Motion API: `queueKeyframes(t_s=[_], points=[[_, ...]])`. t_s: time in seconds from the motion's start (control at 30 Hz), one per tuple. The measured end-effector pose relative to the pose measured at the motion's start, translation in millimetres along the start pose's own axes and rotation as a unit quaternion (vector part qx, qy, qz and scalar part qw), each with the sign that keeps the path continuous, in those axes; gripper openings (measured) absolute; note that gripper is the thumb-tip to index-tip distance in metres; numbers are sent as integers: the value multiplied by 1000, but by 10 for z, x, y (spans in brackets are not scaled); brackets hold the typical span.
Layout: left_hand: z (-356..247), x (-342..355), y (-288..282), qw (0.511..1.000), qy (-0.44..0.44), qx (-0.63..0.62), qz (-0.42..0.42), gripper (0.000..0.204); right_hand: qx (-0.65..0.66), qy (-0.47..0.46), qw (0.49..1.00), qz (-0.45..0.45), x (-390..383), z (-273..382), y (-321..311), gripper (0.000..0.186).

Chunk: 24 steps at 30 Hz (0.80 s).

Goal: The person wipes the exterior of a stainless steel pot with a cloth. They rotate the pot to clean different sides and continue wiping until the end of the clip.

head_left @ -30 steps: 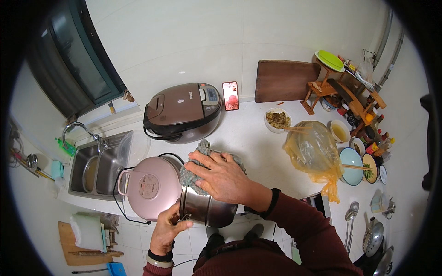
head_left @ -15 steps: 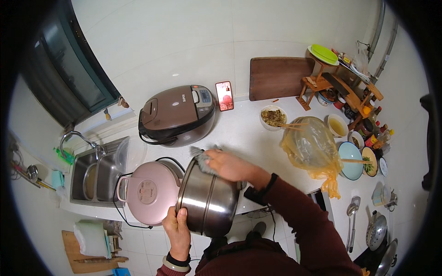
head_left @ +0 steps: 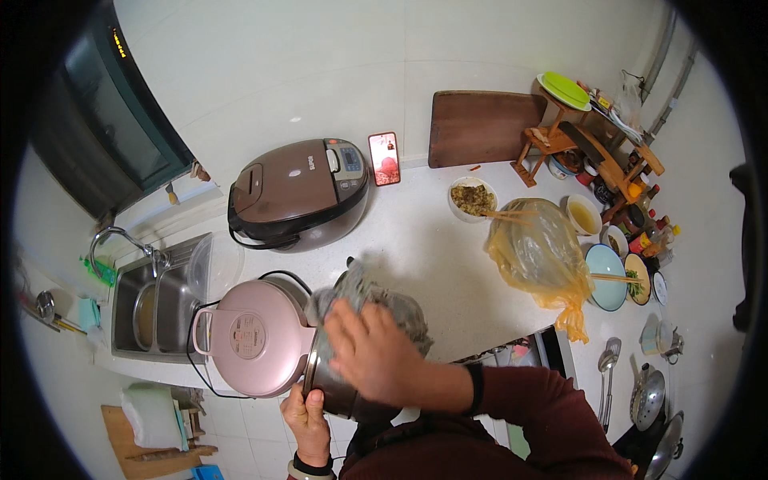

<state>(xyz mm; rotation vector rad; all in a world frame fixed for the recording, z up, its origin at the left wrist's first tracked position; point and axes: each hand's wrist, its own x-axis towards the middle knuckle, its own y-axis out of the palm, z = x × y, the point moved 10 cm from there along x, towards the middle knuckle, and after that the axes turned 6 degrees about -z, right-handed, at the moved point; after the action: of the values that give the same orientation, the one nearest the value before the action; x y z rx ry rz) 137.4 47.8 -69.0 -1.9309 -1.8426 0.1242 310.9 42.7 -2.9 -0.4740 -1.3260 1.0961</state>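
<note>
My left hand [head_left: 308, 424] grips the rim of a tilted stainless steel pot [head_left: 342, 398], its thumb on the outside. My right hand [head_left: 376, 356] has a crumpled grey cloth [head_left: 400, 314] under its fingers, spread over the upper part of the pot. Cloth and hand are a little blurred and cover much of the pot. Right beside the pot, on the left, sits a round pink electric cooker [head_left: 260, 370] with a handle, its lid down.
Behind stands a brown rice cooker [head_left: 280, 188], with a phone [head_left: 385, 158] leaning on the wall. A double sink [head_left: 178, 294] lies left. Rightward are a food bowl [head_left: 472, 199], a plastic-bag-covered dish [head_left: 532, 244], several bowls and a wooden rack [head_left: 552, 141]. A drawer [head_left: 548, 352] stands open by my right arm.
My right hand has swept the cloth from the pot's rim toward me and over its upper side, spreading it out. The left hand keeps its hold at the rim.
</note>
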Motion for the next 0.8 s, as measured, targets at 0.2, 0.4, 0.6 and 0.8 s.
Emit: queueKeyframes(t_s=[0.2, 0.4, 0.6, 0.8], points=[[-20, 51, 19, 998, 58, -25, -13, 42, 16, -129, 990, -56, -212, 496, -118, 58], [84, -18, -3, 999, 5, -32, -9, 49, 77, -40, 996, 6, 192, -646, 254, 44], [92, -69, -42, 998, 24, -39, -47, 54, 334, 207, 910, 134, 144, -1440, 721, 33], [146, -57, 161, 996, 16, -75, -49, 53, 51, 3, 999, -5, 36, -454, 17, 42]])
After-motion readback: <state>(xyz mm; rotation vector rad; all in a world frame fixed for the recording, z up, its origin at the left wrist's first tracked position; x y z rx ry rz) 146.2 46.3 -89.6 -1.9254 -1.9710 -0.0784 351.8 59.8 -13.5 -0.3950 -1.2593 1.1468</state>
